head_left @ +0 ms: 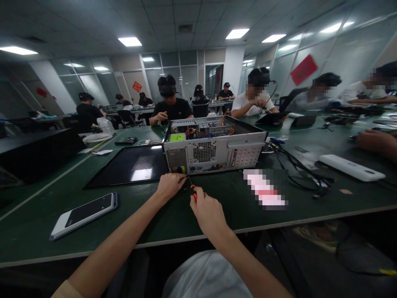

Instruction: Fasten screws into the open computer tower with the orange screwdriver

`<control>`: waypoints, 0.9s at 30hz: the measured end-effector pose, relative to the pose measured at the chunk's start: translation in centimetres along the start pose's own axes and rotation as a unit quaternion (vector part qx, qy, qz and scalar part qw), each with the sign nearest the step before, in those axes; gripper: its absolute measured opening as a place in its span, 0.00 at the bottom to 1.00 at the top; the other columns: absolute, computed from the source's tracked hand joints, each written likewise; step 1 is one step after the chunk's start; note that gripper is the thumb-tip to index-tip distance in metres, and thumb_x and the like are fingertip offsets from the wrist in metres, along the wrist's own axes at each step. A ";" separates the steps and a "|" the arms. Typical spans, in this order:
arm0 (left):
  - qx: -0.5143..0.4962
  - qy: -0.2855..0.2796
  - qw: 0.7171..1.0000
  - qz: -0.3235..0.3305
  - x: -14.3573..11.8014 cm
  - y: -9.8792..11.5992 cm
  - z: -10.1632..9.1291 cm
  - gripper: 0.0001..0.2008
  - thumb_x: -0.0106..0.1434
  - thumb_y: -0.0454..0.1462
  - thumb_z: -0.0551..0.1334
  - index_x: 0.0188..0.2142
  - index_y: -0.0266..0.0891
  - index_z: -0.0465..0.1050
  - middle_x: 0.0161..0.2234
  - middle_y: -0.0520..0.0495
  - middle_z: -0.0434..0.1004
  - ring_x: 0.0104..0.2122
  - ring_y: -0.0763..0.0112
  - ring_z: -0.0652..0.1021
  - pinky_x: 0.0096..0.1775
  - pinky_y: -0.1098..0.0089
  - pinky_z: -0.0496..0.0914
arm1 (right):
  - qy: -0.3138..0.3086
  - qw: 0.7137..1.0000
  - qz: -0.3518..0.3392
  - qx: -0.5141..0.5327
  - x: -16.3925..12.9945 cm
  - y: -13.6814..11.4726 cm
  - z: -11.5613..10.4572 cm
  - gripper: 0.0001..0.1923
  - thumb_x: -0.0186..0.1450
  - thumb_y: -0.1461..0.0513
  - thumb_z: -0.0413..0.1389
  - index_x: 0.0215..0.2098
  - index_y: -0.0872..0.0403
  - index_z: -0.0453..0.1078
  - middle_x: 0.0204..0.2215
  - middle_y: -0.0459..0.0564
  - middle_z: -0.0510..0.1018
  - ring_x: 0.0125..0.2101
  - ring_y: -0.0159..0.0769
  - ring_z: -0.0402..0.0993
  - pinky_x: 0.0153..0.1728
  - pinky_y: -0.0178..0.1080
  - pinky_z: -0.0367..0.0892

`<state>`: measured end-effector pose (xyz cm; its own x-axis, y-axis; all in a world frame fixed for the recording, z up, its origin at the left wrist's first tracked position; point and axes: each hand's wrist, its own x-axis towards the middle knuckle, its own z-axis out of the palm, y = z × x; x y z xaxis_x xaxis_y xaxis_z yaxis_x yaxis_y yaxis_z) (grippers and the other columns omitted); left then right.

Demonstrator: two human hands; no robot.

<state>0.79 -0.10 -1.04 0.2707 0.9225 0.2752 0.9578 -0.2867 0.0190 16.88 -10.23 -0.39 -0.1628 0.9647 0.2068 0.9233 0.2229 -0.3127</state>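
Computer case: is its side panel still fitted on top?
No. The computer case lies open with cables and parts showing inside, and a flat black side panel rests on the table beside it.

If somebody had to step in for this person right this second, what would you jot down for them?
Left hand: closed around a screwdriver, at the lower rear edge of the computer case.
Right hand: just behind it, pinching the tool's orange handle end.
The case lies on the green table with its side open and wiring showing; the black side panel lies flat to its left.
A phone lies near the table's front edge on the left, a white power strip and black cables to the right.
Done: panel off. Which screw is being worked cannot be seen.
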 end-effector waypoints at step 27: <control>-0.019 0.029 0.999 -0.014 -0.2 0.1 0.2 0.15 0.68 0.44 0.57 0.45 0.45 0.81 0.36 0.48 0.84 0.35 0.62 0.82 0.37 0.67 0.72 | 0.027 0.998 0.034 -0.040 1.9 -1.8 -0.9 0.09 0.67 0.60 0.51 0.43 0.56 0.63 0.33 0.57 0.80 0.36 0.47 0.80 0.35 0.40 0.69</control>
<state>0.85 -0.25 -1.31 0.2373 0.9139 0.3293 0.9601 -0.2723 0.0640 15.18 -8.91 1.38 -0.0822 0.9678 0.2381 0.9565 0.1437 -0.2538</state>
